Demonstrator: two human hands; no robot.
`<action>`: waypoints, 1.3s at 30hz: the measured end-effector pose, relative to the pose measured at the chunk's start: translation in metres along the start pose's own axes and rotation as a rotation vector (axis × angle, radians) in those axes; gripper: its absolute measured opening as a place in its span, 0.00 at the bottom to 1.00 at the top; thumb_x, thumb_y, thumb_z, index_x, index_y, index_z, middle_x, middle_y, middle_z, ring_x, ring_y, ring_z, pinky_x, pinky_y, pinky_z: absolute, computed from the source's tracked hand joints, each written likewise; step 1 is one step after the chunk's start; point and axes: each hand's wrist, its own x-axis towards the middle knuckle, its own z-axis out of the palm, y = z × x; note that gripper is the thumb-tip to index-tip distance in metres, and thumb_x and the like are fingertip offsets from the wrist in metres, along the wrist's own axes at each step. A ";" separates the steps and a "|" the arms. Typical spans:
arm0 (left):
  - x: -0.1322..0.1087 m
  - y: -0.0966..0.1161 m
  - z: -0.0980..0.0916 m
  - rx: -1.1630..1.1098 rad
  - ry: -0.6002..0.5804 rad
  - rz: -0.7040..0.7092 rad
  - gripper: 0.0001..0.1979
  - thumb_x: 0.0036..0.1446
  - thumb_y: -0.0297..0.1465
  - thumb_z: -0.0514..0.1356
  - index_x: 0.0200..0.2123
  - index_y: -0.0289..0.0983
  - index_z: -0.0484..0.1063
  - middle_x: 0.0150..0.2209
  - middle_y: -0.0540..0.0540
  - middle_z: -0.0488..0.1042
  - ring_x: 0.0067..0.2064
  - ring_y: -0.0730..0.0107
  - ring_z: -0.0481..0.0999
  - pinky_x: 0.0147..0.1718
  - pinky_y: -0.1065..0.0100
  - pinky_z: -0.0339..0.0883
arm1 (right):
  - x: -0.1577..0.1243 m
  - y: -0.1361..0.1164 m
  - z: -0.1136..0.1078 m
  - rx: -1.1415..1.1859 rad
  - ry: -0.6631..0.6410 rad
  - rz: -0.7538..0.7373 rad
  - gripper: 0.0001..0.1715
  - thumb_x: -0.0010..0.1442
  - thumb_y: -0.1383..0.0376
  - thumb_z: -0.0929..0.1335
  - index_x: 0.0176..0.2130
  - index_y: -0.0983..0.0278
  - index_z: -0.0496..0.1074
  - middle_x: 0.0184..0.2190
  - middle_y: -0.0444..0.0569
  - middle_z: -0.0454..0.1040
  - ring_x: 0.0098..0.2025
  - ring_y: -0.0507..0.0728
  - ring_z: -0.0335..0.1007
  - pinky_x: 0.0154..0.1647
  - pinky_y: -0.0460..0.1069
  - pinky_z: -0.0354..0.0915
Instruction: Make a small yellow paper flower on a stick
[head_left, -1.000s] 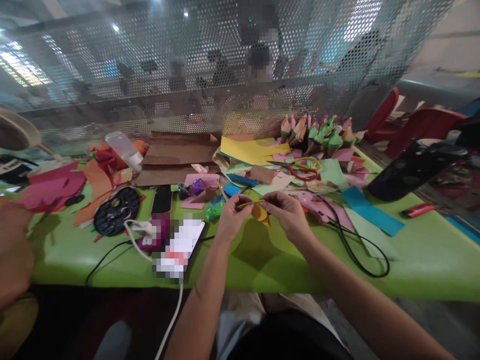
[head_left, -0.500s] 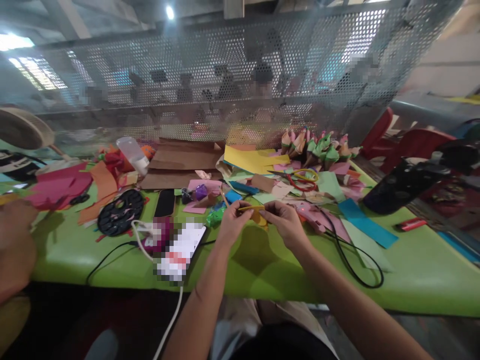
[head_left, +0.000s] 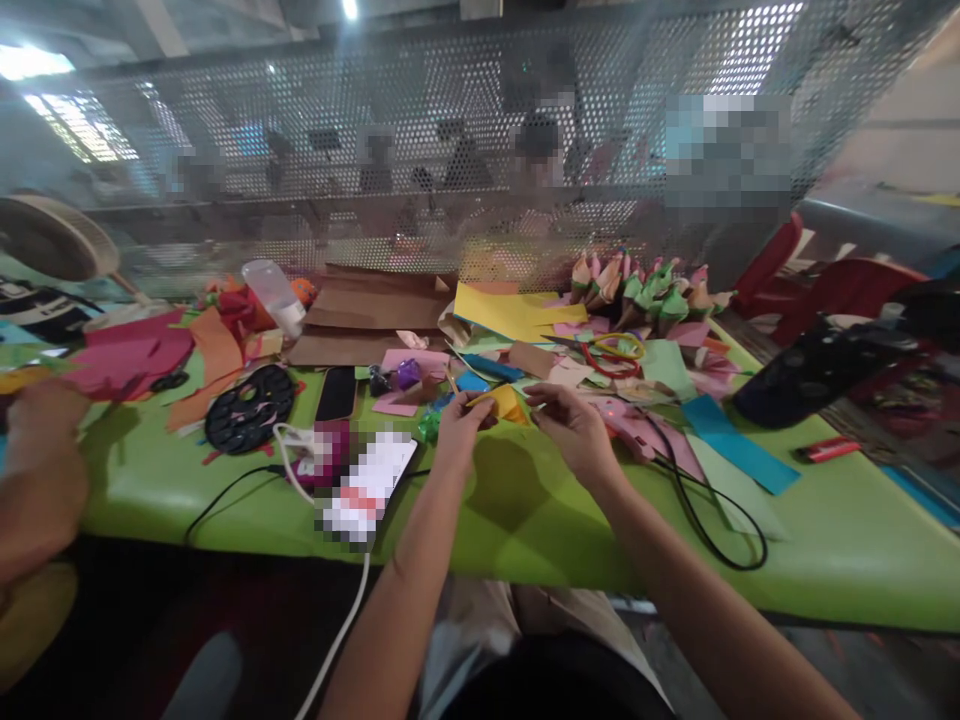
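My left hand [head_left: 459, 432] is closed in a pinch on a small folded piece of yellow paper [head_left: 508, 404], held just above the green table [head_left: 525, 520]. A little to the right of the paper is my right hand [head_left: 574, 430], its fingers curled and pinched together; what they hold, if anything, is too small to make out. Both hands hover over the table's middle, in front of a litter of coloured paper scraps.
A phone [head_left: 367, 485] with a white cable lies left of my hands, beside a black phone [head_left: 336, 393] and a black round disc [head_left: 250, 407]. Scissors [head_left: 611, 352], folded paper cones [head_left: 645, 285], brown card [head_left: 367, 315] and a black cord [head_left: 705, 500] lie around. Another person's hand [head_left: 41, 470] rests at the left edge.
My right hand has drawn slightly away from the yellow paper, which now stays with my left hand. The view has shifted a little.
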 end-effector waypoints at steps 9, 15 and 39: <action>0.002 -0.009 -0.002 0.088 -0.120 -0.035 0.20 0.36 0.39 0.73 0.32 0.37 0.74 0.25 0.52 0.74 0.26 0.74 0.72 0.29 0.70 0.65 | 0.000 -0.008 -0.001 -0.237 0.041 -0.142 0.11 0.50 0.54 0.75 0.28 0.58 0.77 0.31 0.48 0.69 0.32 0.57 0.63 0.33 0.51 0.64; -0.009 0.006 -0.002 0.430 -0.185 0.463 0.08 0.55 0.36 0.66 0.37 0.42 0.81 0.43 0.44 0.80 0.50 0.60 0.74 0.51 0.62 0.64 | 0.006 0.000 -0.008 -0.145 0.100 -0.017 0.18 0.48 0.49 0.76 0.27 0.60 0.77 0.30 0.46 0.68 0.33 0.56 0.62 0.31 0.50 0.59; -0.013 0.005 0.004 0.450 -0.254 0.544 0.04 0.46 0.30 0.72 0.26 0.45 0.82 0.30 0.45 0.80 0.42 0.54 0.75 0.51 0.56 0.64 | 0.005 0.000 -0.014 -0.035 0.106 0.039 0.17 0.50 0.51 0.76 0.27 0.61 0.75 0.30 0.46 0.69 0.35 0.56 0.64 0.35 0.50 0.60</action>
